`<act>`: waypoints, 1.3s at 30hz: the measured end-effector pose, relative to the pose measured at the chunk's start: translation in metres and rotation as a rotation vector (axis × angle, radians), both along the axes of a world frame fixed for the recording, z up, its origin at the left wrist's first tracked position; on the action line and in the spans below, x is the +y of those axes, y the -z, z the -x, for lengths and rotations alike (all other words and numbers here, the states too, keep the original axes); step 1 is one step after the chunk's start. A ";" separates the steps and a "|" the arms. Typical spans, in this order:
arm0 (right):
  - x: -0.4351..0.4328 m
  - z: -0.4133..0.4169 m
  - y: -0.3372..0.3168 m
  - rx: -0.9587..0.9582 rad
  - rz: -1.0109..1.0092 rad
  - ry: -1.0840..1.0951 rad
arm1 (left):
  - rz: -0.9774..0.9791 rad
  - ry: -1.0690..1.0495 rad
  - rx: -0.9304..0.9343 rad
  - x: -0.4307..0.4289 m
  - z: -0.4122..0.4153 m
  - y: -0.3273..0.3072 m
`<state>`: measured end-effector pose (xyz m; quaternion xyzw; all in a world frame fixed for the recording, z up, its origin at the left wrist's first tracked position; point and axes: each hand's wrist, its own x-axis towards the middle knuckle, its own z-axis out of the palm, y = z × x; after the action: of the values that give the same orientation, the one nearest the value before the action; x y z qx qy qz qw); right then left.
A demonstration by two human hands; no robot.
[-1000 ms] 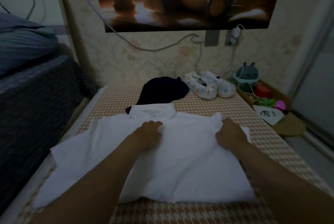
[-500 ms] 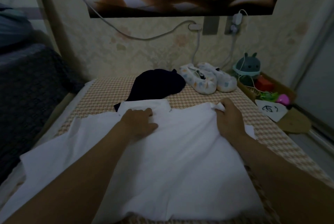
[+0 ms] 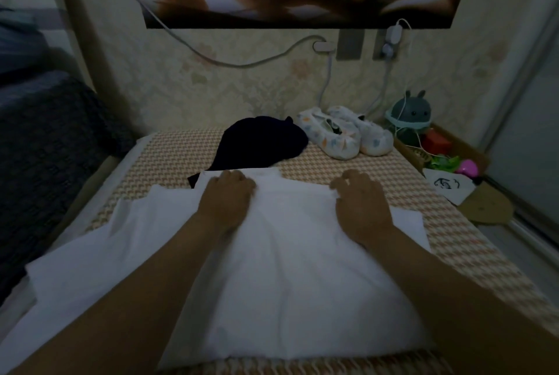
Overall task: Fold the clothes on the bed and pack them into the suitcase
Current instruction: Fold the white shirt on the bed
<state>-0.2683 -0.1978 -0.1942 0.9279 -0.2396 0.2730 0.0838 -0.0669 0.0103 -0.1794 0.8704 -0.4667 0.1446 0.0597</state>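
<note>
White shirt (image 3: pixel 287 269) lies spread flat on the bed (image 3: pixel 453 238), mid & near, collar at the far end, covering most of the checked orange-and-cream cover. Fabric's plain white, lightly creased. Its right side looks folded in w/ a straight edge, a bit of sleeve poking out to the right past it. The left sleeve is spread wide toward the bed's left edge.

Left hand (image 3: pixel 225 202) rests palm down on the shirt just below the collar, fingers relaxed & pressing the cloth, not grasping it. Right hand (image 3: pixel 361 208) sits on the shirt's far right shoulder, fingers bent at the edge. Can't tell whether they pinch the fabric or only press on it.

Dark garment (image 3: pixel 263 142), navy or black, lies crumpled just beyond the collar, its near end tucked partly under the shirt. Right beside it, near the wall, a pair of pale patterned baby shoes (image 3: pixel 344 135). Far right, off the bed, a cardboard box (image 3: pixel 467 149) w/ bright toys inside, and a round grey eared toy (image 3: pixel 408 111) at its far end.
</note>
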 end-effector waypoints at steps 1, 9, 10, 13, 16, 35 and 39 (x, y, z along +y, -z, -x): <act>0.001 0.003 -0.001 0.148 0.032 -0.007 | -0.081 0.009 0.088 0.004 0.003 0.004; 0.029 0.058 -0.009 0.466 -0.084 0.038 | -0.210 -0.149 -0.136 0.025 0.057 -0.004; 0.034 0.065 -0.013 0.433 -0.087 0.062 | -0.170 -0.099 -0.125 0.022 0.071 -0.008; 0.063 0.094 -0.043 0.358 -0.218 0.220 | -0.182 0.078 0.059 0.015 0.118 -0.015; 0.077 0.114 -0.034 0.290 -0.311 0.208 | -0.246 0.119 0.256 0.027 0.157 -0.008; 0.180 0.100 -0.034 0.587 -0.386 -0.302 | -0.322 -0.201 0.459 0.156 0.155 -0.001; 0.203 0.078 -0.045 0.665 -0.296 -0.258 | -0.371 -0.268 0.436 0.191 0.133 -0.005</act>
<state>-0.3459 0.0052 -0.1493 0.9904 -0.1174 -0.0718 -0.0130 -0.1995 0.2017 -0.1745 0.9307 -0.3426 -0.1265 -0.0209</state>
